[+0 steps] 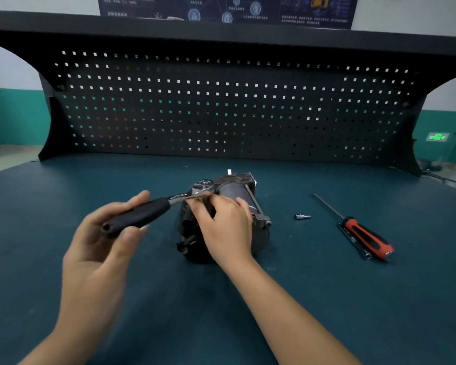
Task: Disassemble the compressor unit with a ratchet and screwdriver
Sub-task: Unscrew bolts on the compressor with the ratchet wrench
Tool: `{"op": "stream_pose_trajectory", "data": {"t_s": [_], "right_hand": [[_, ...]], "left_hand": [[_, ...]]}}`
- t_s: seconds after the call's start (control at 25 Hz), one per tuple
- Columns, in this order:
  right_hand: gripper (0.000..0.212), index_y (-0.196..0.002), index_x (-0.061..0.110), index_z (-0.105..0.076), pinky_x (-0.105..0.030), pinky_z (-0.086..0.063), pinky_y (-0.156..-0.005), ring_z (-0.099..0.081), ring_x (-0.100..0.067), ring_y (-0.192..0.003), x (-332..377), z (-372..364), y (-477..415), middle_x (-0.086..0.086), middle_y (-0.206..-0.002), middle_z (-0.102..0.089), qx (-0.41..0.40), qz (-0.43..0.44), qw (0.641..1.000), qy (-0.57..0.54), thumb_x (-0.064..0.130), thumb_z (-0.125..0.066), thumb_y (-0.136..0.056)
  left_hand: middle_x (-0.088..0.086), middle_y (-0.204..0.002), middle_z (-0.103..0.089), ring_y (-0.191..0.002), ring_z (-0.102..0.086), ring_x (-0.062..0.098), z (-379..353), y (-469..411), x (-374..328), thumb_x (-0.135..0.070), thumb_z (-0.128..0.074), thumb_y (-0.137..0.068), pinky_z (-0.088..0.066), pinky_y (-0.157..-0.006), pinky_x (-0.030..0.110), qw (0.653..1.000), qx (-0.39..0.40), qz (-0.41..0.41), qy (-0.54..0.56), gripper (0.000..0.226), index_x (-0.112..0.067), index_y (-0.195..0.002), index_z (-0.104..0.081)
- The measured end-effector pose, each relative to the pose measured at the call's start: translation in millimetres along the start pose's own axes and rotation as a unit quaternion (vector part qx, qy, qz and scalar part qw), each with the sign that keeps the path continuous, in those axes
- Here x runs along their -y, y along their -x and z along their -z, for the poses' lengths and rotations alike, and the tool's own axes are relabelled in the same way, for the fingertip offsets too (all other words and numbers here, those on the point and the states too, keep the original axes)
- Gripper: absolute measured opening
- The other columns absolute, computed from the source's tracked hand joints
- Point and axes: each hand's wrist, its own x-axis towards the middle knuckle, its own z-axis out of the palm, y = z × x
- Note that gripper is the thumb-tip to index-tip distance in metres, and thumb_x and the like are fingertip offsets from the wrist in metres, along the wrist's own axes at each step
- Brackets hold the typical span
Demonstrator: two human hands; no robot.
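The dark grey compressor unit stands in the middle of the blue-green bench top. A ratchet with a black handle and chrome head reaches over its upper left side. My left hand grips the ratchet's handle. My right hand lies over the compressor's top, fingers curled around the body and touching the ratchet's shank near the head. The front of the unit is partly hidden by that hand. A red and black screwdriver lies to the right.
A small chrome socket bit lies on the bench between the compressor and the screwdriver. A thin metal bar rests beside the screwdriver's handle. A black pegboard back panel rises behind the bench.
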Motion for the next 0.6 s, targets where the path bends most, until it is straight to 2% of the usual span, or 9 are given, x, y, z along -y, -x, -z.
{"op": "stream_pose_trajectory", "data": {"t_s": [0.08,0.16,0.2,0.28,0.32,0.4,0.48,0.6], "right_hand": [[0.037,-0.069,0.011,-0.063,-0.03,-0.024,-0.103,-0.035,-0.007,-0.057,-2,-3,0,0.008,-0.058,-0.047,-0.025,0.001,1.0,-0.018,0.036,-0.051,-0.094],[0.038,-0.072,0.01,-0.066,-0.028,-0.019,-0.106,-0.036,-0.008,-0.06,-4,-2,-2,0.004,-0.059,-0.053,-0.013,0.001,1.0,-0.014,0.036,-0.05,-0.094],[0.038,-0.076,0.011,-0.068,-0.027,-0.016,-0.108,-0.04,-0.009,-0.063,-4,-1,-3,0.001,-0.064,-0.06,-0.004,0.004,1.0,-0.005,0.038,-0.049,-0.094],[0.037,-0.086,0.014,-0.072,-0.027,-0.014,-0.108,-0.05,-0.014,-0.072,-3,3,-3,-0.003,-0.073,-0.068,0.005,0.007,1.0,0.014,0.04,-0.047,-0.094],[0.037,-0.089,0.015,-0.072,-0.029,-0.015,-0.108,-0.054,-0.017,-0.076,-2,4,-3,-0.004,-0.076,-0.069,0.005,0.005,1.0,0.02,0.04,-0.046,-0.095],[0.038,-0.088,0.014,-0.071,-0.031,-0.017,-0.109,-0.053,-0.02,-0.075,-1,4,-3,-0.006,-0.077,-0.069,0.01,0.0,0.999,0.034,0.042,-0.045,-0.095],[0.041,-0.083,0.012,-0.07,-0.031,-0.018,-0.108,-0.039,-0.016,-0.064,-2,5,-4,-0.007,-0.075,-0.068,0.015,-0.008,0.999,0.037,0.042,-0.045,-0.095],[0.043,-0.076,0.009,-0.068,-0.031,-0.022,-0.105,-0.026,-0.013,-0.057,-2,6,-4,-0.009,-0.071,-0.066,0.019,-0.014,0.999,0.026,0.041,-0.046,-0.095]], "left_hand": [[-0.007,-0.113,-0.068,-0.112,-0.061,0.015,11,-15,4,-0.057,-0.073,-0.068,-0.054,-0.086,0.036,0.998,0.005,0.026,0.053,0.033,-0.036,-0.093,-0.067],[-0.007,-0.107,-0.07,-0.105,-0.064,0.013,20,-40,14,-0.048,-0.065,-0.079,-0.057,-0.079,0.036,0.989,-0.015,0.103,0.102,0.02,-0.033,-0.092,-0.065],[-0.009,-0.102,-0.071,-0.102,-0.066,0.011,21,-57,22,-0.043,-0.056,-0.087,-0.056,-0.078,0.039,0.979,-0.029,0.162,0.121,0.014,-0.031,-0.091,-0.063],[-0.013,-0.091,-0.071,-0.098,-0.064,0.009,11,-89,31,-0.034,-0.04,-0.097,-0.047,-0.081,0.039,0.954,-0.034,0.269,0.13,0.021,-0.028,-0.087,-0.057],[-0.014,-0.087,-0.071,-0.097,-0.063,0.009,4,-101,35,-0.033,-0.037,-0.099,-0.045,-0.082,0.038,0.945,-0.026,0.297,0.134,0.024,-0.026,-0.085,-0.056],[-0.014,-0.084,-0.07,-0.09,-0.064,0.005,-7,-106,37,-0.035,-0.037,-0.099,-0.044,-0.083,0.036,0.94,-0.036,0.302,0.154,0.026,-0.025,-0.082,-0.054],[-0.015,-0.088,-0.071,-0.087,-0.067,0.002,-3,-95,28,-0.036,-0.04,-0.097,-0.044,-0.086,0.037,0.947,-0.06,0.269,0.164,0.023,-0.028,-0.081,-0.055],[-0.011,-0.108,-0.07,-0.105,-0.064,0.007,16,-58,8,-0.041,-0.056,-0.084,-0.045,-0.09,0.046,0.977,-0.032,0.178,0.114,0.01,-0.033,-0.082,-0.061]]}}
